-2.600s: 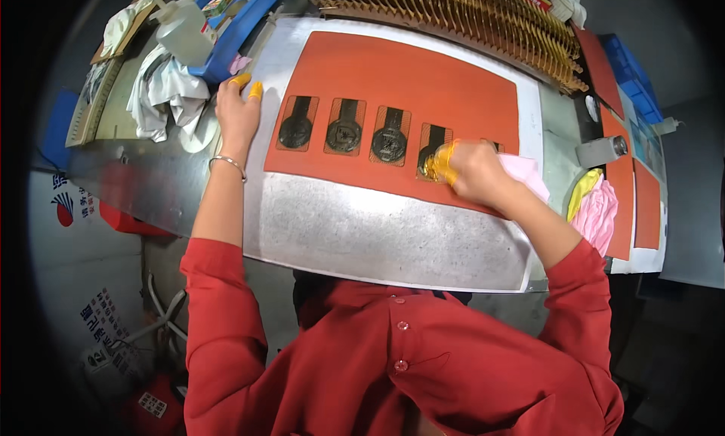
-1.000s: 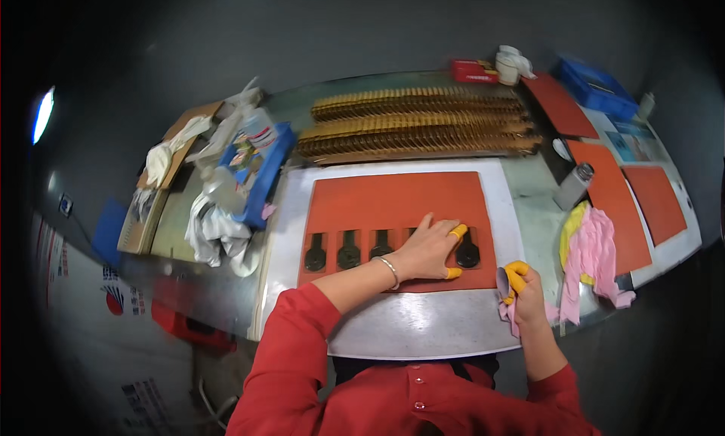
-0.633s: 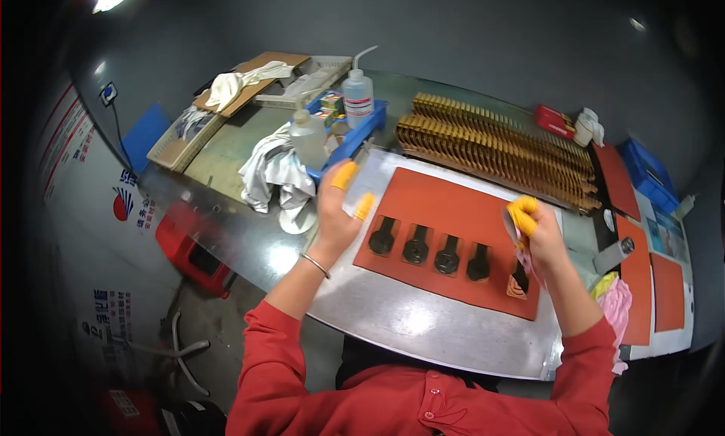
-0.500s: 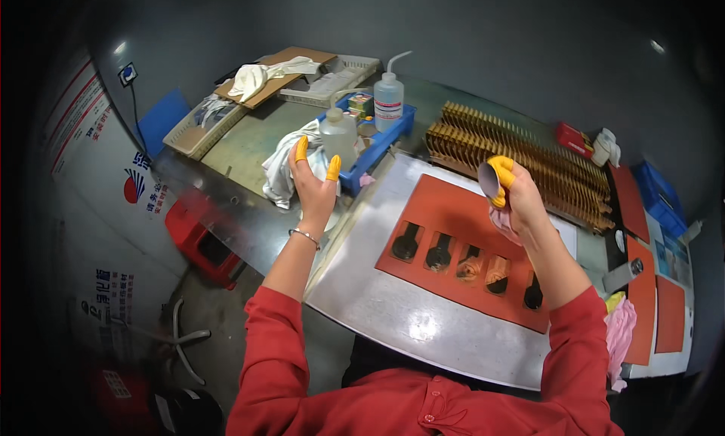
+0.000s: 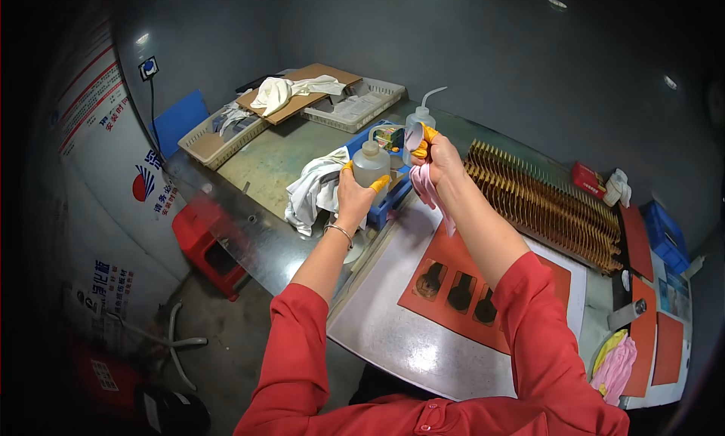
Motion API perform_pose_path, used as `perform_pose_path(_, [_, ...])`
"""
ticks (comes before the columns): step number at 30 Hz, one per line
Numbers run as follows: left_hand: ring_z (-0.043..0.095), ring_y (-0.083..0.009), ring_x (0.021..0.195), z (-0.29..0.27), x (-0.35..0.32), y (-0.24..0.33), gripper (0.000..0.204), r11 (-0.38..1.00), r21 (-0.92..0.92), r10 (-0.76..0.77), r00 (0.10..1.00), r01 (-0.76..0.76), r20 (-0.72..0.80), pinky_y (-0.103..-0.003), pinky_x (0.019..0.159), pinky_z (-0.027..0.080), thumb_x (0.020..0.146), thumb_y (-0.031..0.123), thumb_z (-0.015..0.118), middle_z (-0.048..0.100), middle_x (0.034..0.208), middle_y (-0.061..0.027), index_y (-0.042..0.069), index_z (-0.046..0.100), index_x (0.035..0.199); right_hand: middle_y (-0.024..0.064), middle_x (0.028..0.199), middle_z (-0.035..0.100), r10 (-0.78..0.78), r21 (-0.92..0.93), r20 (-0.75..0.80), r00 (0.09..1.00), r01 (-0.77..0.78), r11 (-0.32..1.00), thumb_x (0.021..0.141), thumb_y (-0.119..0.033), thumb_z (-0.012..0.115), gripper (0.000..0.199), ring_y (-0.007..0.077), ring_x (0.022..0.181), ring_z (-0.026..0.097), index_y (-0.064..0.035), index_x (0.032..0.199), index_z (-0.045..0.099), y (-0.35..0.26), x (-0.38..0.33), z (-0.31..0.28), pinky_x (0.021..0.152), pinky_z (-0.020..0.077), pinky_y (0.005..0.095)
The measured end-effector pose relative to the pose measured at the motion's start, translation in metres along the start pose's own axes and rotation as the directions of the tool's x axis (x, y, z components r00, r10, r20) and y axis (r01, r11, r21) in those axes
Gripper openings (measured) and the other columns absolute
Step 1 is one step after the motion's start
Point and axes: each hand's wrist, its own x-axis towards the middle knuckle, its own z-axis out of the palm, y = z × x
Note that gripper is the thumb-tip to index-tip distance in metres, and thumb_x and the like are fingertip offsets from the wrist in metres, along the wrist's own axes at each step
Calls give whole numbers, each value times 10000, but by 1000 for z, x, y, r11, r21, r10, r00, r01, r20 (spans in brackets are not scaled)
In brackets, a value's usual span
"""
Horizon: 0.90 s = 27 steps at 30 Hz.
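Observation:
My left hand [image 5: 358, 198] is closed around a translucent wash bottle [image 5: 370, 164], its thumb and finger on either side. The bottle's bent spout points right, toward my right hand [image 5: 440, 160]. My right hand grips a pink cloth [image 5: 427, 185] that hangs below it, along with a small grey round-ended thing [image 5: 413, 137] whose kind I cannot make out. Yellow finger covers are on fingers of both hands. Under my right forearm lies an orange-red mat [image 5: 423, 296] holding dark, copper-toned plates [image 5: 461, 292] in cut-outs; my arm hides some of it.
A second wash bottle [image 5: 421, 117] stands behind my right hand by a blue tray [image 5: 399, 191]. White cloths [image 5: 311, 191] lie left of my left hand. A long rack of brass-coloured plates [image 5: 540, 206] fills the back right. Pale baskets [image 5: 219, 145] sit far left.
My left hand, open before, has reached forward and taken hold of the wash bottle. My right hand has moved left with the cloth and grey thing, close to the spout. The view has shifted slightly.

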Motion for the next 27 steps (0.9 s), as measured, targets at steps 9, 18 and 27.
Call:
perform_pose_path(9, [542,-331,964,4,2,-8,646,996,-55,70,996,-73,-45,-384,812,438,626,292,804,544,1034,-174,-26,486,1090,32,690,542,32,7,43,999,-33,999,891,-87,364,187,100,494,450,-94,857,548,6,11,2,366,317,229])
perform_pose_path(18, [568,-304,931,3,2,-14,605,997,-58,46,997,-50,-58,-362,795,448,643,275,796,578,1009,-170,-30,504,1076,37,644,511,43,48,-24,999,-42,998,897,-95,367,197,106,452,386,-69,809,541,2,0,20,357,305,240])
perform_pose_path(27, [574,-292,860,10,7,-16,586,983,-160,86,995,-93,-47,-369,755,450,642,292,804,581,954,-160,-22,523,1049,49,613,478,27,205,106,994,-49,978,904,-109,389,215,108,435,365,-52,736,511,-16,-9,10,356,289,236])
